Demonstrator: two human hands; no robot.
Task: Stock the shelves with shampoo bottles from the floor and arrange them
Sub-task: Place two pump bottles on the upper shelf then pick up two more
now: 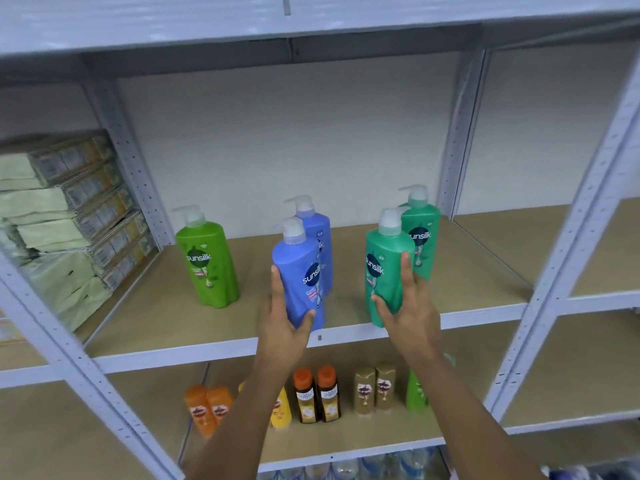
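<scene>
Blue front bottle (300,271) sitting at frame centre, left hand (284,318) wrapping its lower body, thumb and fingers curling round. Right hand (408,306) gripping teal front bottle (388,271) likewise. Both standing at shelf (207,344) front edge, twin bottles just behind; lime bottle (207,261) standing left.

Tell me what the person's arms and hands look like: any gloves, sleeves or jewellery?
Both are bare. The left hand and the right hand wear no gloves, and no rings, watch or bracelets show. The forearms are uncovered all the way to the bottom edge of the picture, so no sleeve is visible. Nothing is strapped or marked on them.
</scene>
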